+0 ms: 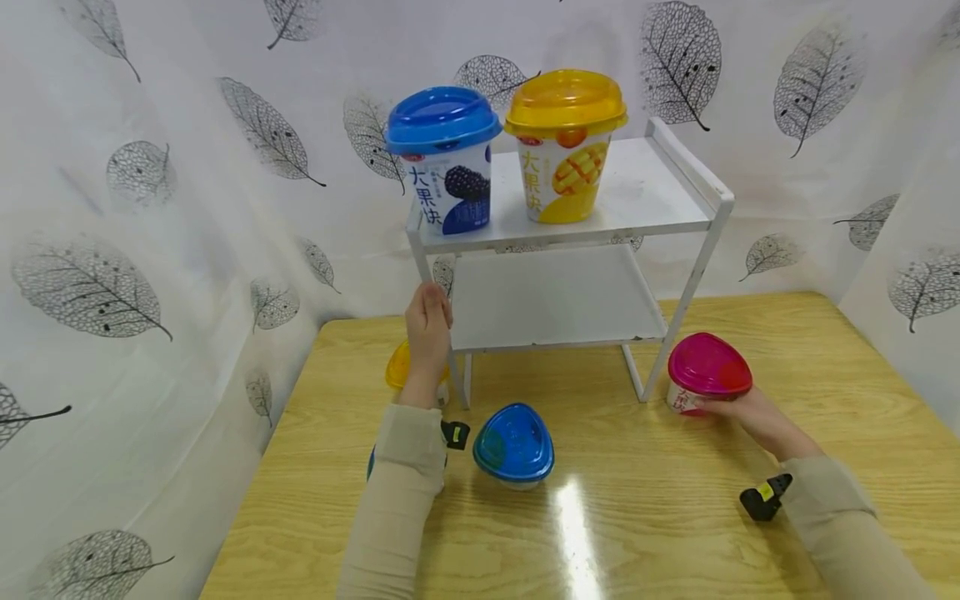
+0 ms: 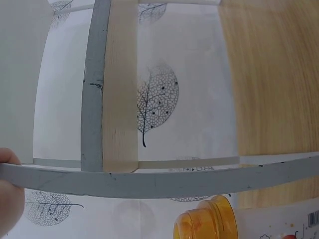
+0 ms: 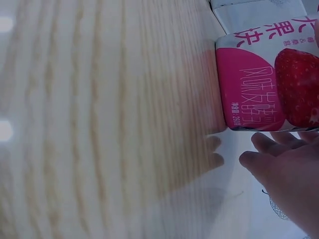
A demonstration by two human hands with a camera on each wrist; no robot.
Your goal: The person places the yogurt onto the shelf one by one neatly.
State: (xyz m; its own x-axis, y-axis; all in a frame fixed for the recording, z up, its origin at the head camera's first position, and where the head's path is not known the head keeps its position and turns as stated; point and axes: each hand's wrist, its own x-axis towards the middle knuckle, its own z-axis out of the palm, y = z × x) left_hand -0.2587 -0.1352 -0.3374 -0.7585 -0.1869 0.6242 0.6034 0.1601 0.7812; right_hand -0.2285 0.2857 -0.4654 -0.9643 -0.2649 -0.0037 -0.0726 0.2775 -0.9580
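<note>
My left hand [image 1: 429, 329] grips the front left post of a white two-tier rack [image 1: 555, 346]; in the left wrist view its fingers curl round the post [image 2: 149, 184]. On the right, my right hand [image 1: 750, 410] holds a yogurt cup with a pink lid [image 1: 708, 364], thumb across its front. The right wrist view shows the strawberry picture on this cup [image 3: 251, 89], with fingers [image 3: 279, 149] along its side. The cup is low by the table, just outside the rack's front right leg.
On the top shelf stand a blue-lidded cup [image 1: 450, 179] and a yellow-lidded cup [image 1: 566, 158]. Another blue-lidded cup [image 1: 514, 443] sits on the wooden table [image 1: 637, 517]. Behind my left arm, a yellow-lidded cup [image 1: 397, 365] and a further blue lid [image 1: 371, 461] are partly hidden.
</note>
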